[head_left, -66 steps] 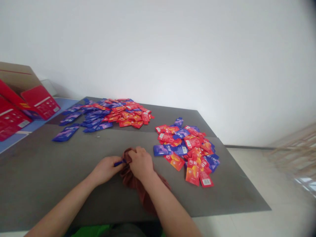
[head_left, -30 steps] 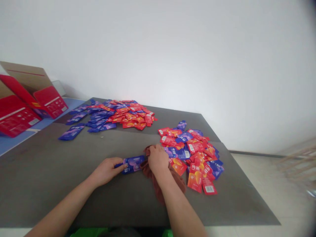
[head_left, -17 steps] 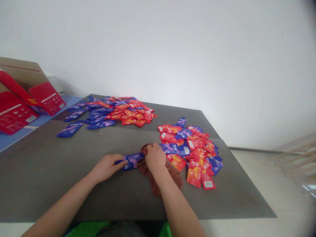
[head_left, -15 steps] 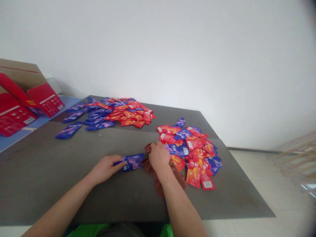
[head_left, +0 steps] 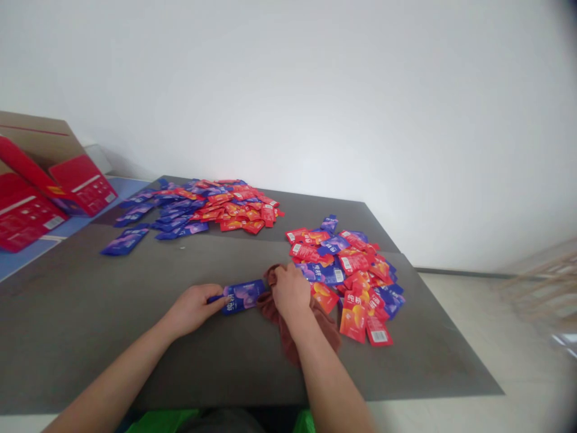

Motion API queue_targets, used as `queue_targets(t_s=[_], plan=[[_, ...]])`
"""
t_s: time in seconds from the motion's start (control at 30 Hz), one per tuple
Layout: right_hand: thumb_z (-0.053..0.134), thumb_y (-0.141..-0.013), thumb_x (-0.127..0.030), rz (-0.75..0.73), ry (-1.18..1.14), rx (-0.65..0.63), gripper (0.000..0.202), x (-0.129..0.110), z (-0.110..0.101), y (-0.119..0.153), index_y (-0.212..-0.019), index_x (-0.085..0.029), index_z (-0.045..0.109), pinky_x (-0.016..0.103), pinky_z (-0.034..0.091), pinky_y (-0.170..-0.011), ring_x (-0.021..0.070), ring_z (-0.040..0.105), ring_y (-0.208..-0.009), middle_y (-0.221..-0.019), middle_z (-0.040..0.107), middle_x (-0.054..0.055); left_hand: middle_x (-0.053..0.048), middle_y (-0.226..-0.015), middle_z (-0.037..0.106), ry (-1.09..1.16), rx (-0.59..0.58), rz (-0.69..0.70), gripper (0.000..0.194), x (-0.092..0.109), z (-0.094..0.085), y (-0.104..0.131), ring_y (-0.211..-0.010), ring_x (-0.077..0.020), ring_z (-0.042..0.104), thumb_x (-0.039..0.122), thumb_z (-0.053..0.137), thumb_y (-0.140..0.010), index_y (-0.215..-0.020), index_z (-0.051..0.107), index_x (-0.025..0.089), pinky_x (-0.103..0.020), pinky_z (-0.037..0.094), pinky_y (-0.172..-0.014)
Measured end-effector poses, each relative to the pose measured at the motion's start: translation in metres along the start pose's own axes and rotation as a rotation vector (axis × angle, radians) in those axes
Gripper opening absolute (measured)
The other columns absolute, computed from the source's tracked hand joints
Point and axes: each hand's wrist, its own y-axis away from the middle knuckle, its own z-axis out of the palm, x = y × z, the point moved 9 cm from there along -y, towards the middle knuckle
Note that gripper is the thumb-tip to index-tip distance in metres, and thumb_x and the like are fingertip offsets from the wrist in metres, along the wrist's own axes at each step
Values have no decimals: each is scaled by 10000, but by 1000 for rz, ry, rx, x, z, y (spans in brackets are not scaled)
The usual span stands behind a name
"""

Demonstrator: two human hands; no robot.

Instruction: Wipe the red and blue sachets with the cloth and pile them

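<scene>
My left hand pinches the narrow left end of a blue-purple pouch that lies low over the grey tabletop. Bunched in the fingers of my right hand is a brown cloth, which drapes back under my wrist. The cloth's front edge meets the right end of the pouch, and whether it wraps around that end is hidden. Just right of my right hand lies a loose pile of red and blue pouches, some with barcodes facing up.
A larger heap of red and blue pouches lies at the back left of the grey table. One blue pouch sits at its left side. An open red cardboard box stands at far left. A white wall rises behind.
My right hand and the cloth have shifted very slightly at the pouch's right end. My left hand keeps its pinch, and the piles are unchanged.
</scene>
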Motion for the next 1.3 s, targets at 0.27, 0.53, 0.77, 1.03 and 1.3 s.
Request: queue_targets(t_s=[0.27,0.53,0.77,1.03,1.3], plan=[[513,-987,-327,-313,-105,1,159,-81,10,31,-999,-263,658,302,449,-763,210,554,-961,-1036,608,46,-15,-788,698,43,-23,10,336,-4,4,-1,-764,-201,633,430,474,-944,-791,671,205,-264,408,-690],[500,-994,-278,6,-3,36,180,-1,-9,4,-1012,-226,671,288,440,-718,211,588,-939,-1035,609,77,4,-693,613,-3,-5,-4,421,0,-1,0,-685,-179,591,513,476,-945,-686,590,201,-253,370,-630],[544,-966,-306,-257,-71,-10,133,-68,13,23,-993,-262,666,308,458,-770,215,566,-978,-1045,606,51,-3,-728,651,0,-18,-4,349,-3,3,-2,-717,-189,606,451,471,-937,-748,635,208,-257,386,-656],[550,-955,-250,-51,-44,54,130,-13,-13,2,-1020,-233,662,296,446,-734,216,567,-968,-1070,601,76,10,-684,615,40,-7,-15,424,-5,1,0,-678,-176,591,521,474,-945,-689,597,206,-250,391,-635],[541,-973,-295,-245,-105,-2,123,-69,14,31,-983,-241,651,306,453,-767,213,560,-965,-1037,605,50,-12,-762,685,28,-27,-8,343,-2,4,-1,-752,-200,625,450,479,-928,-757,657,212,-264,419,-693]])
